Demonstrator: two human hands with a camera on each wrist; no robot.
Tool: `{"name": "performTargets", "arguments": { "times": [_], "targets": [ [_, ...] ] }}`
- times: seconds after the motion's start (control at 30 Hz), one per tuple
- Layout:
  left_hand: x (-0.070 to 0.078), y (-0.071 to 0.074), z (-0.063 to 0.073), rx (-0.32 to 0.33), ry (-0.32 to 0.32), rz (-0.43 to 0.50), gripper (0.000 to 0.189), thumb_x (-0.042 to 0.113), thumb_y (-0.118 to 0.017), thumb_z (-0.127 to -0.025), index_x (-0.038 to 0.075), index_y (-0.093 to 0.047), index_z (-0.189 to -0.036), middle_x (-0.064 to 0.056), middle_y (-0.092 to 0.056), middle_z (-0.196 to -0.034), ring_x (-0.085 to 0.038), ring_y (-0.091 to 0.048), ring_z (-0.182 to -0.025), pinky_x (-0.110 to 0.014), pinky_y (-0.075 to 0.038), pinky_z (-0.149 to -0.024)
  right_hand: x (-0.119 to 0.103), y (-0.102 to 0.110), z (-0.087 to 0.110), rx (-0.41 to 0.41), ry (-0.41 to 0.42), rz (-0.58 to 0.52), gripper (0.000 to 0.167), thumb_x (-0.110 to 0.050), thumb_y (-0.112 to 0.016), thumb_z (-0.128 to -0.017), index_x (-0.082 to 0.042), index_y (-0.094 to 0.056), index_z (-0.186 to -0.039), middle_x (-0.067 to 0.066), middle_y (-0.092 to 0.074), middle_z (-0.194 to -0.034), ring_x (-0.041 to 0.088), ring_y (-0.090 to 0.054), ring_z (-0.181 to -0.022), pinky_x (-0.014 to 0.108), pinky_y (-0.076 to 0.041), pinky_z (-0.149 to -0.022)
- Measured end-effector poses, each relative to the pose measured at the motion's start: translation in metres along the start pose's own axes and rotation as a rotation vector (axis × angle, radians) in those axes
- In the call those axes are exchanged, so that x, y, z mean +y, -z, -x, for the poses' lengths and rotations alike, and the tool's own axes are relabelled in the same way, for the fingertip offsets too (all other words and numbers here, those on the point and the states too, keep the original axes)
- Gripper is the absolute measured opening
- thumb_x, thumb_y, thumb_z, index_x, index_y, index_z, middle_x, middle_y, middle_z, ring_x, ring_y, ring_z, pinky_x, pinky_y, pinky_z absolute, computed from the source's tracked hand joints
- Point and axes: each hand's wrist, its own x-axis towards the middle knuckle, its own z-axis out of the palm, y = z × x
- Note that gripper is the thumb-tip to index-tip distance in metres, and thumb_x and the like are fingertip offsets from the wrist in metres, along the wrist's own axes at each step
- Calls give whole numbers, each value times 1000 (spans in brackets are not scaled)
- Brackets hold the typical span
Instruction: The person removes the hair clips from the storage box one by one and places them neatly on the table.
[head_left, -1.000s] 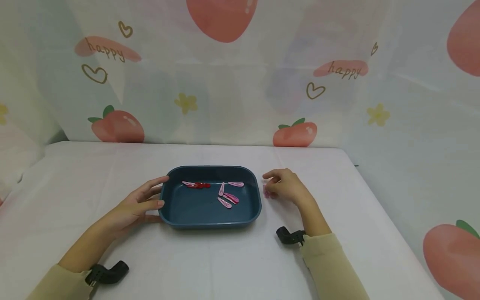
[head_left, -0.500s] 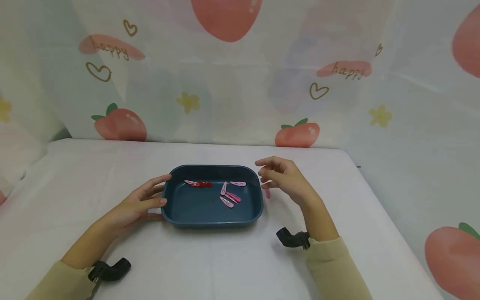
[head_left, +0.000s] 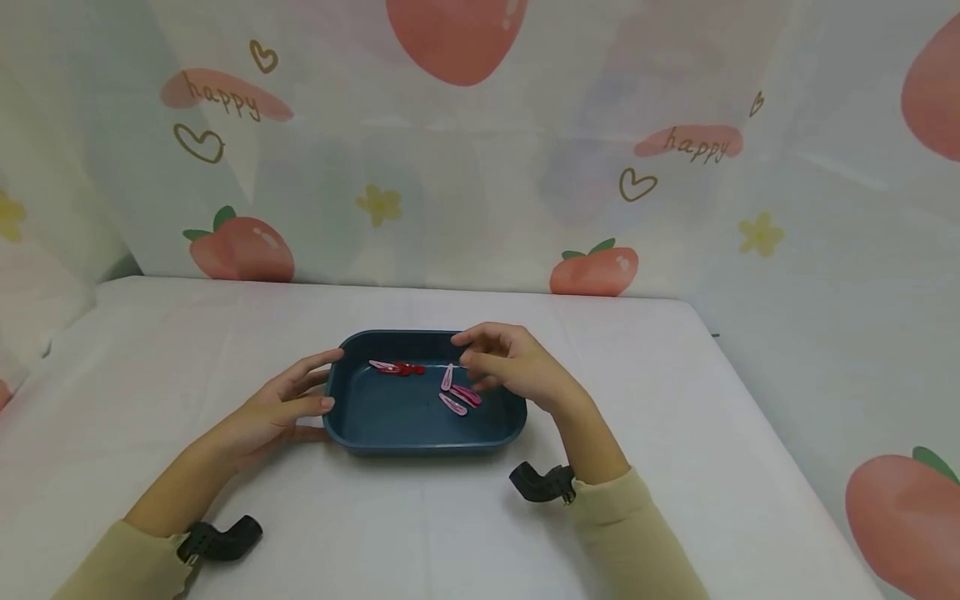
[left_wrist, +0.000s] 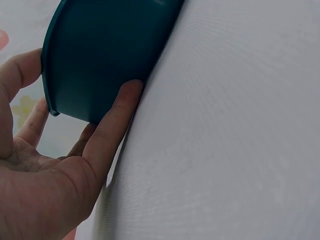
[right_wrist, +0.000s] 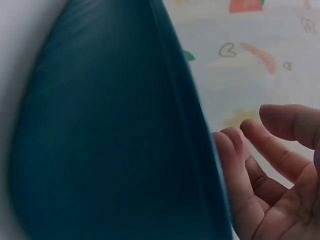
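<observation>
A dark blue tray (head_left: 397,425) stands on the white-covered table. Against its left end my left hand (head_left: 273,415) rests with extended fingers; one fingertip is at the rim, another low on the outer wall (left_wrist: 85,65). Over the tray's right part hovers my right hand (head_left: 517,362), fingers loosely bent. In the right wrist view the thumb (right_wrist: 290,122) is apart from the fingers and nothing shows between them. Inside the tray lie pink snap hair clips (head_left: 453,405) at centre right, partly hidden behind the right hand, and red hair clips (head_left: 407,368) with a pink one at back left.
A white cloth (head_left: 420,517) covers the table. Behind it hangs a pale curtain (head_left: 480,183) printed with peaches, hearts and flowers. Each wrist carries a black camera, one beside the left sleeve (head_left: 127,562) and one at the right sleeve (head_left: 637,533).
My right hand rose from a pink hair clip on the table right of the tray, then moved left over the tray. That clip no longer shows. My left hand stays at the tray's left end.
</observation>
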Motion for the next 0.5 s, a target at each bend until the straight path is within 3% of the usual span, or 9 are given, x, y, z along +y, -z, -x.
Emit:
{"name": "performTargets", "arguments": {
  "times": [0.17,0.33,0.5],
  "targets": [
    [0,0,0,-8,8,15,66,13,-58,-101,24,-27,-157,-19,-16,-163,-47,-23,-146,-56,-52,-96,2,-14,-3,-41,-14,73,34,-14,-62,-97,-3,-62,-129,21,-66,-105,40,-68,-89,45,-60,-78],
    [0,2,0,-1,8,10,65,14,-58,-101,26,-28,-157,-18,-17,-163,-47,-24,-146,-56,-52,-95,8,-26,-5,-45,-18,224,30,-16,-62,-98,-7,-65,-126,12,-67,-99,27,-71,-77,34,-60,-71],
    [0,3,1,-4,8,5,65,14,-58,-101,26,-28,-157,-18,-16,-163,-46,-24,-146,-55,-52,-95,13,-34,-8,-23,16,410,27,-15,-63,-97,-9,-67,-124,0,-67,-92,14,-64,-66,28,-55,-64]
  ]
}}
